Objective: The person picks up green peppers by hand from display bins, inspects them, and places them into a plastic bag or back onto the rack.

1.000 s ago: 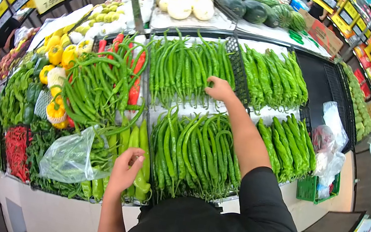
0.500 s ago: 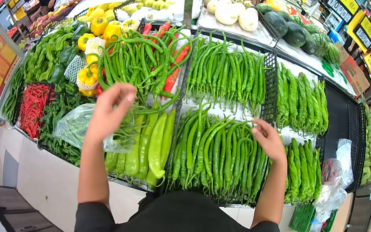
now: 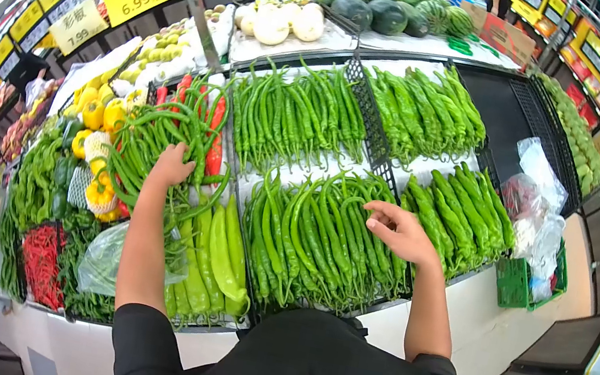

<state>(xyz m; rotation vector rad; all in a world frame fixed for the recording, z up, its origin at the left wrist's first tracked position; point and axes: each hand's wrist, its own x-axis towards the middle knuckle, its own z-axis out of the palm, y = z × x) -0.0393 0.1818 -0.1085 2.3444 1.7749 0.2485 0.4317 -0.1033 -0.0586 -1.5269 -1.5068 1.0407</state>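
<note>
My left hand (image 3: 174, 165) is at the near side of a tangled heap of long green chili peppers (image 3: 153, 133). Its fingers curl in against the peppers, and their tips are partly hidden. My right hand (image 3: 398, 233) hovers with fingers apart and slightly bent, holding nothing, over the right part of a neat row of long green chili peppers (image 3: 309, 229). Behind that lies another aligned row of green chili peppers (image 3: 297, 115). Red peppers (image 3: 218, 133) show beside the heap. Pale green peppers (image 3: 212, 252) lie just right of my left forearm.
A clear plastic bag (image 3: 107, 258) lies left of my left forearm. Yellow bell peppers (image 3: 101, 188) and small red chilies (image 3: 43, 267) fill the left side. Wrinkled green peppers (image 3: 425, 113) lie to the right, divided off by a black crate wall (image 3: 369, 111). A green basket (image 3: 514, 283) hangs at the right edge.
The view has turned to the right. My left hand has moved forward from above the bagged greens to the heap of green chili peppers. My right hand stays over the front row.
</note>
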